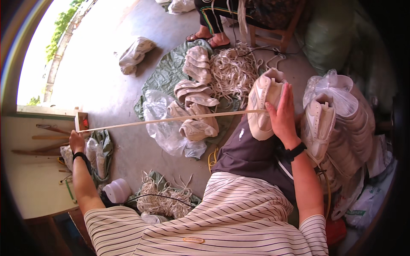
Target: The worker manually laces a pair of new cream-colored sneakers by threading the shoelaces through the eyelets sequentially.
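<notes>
My right hand (282,114) grips a white sneaker (261,102) held over my lap. A long flat white lace (171,120) runs taut from the shoe leftward to my left hand (77,141), which pinches its far end with the arm stretched out near a pale table (30,187). Both wrists wear black bands.
A pile of white laces (232,72) and rows of shoe uppers (196,98) lie on a green sheet on the floor. More laces (164,198) are near my left knee. A stack of white sneakers (337,128) stands at my right. Another person's sandalled feet (211,39) are at the top.
</notes>
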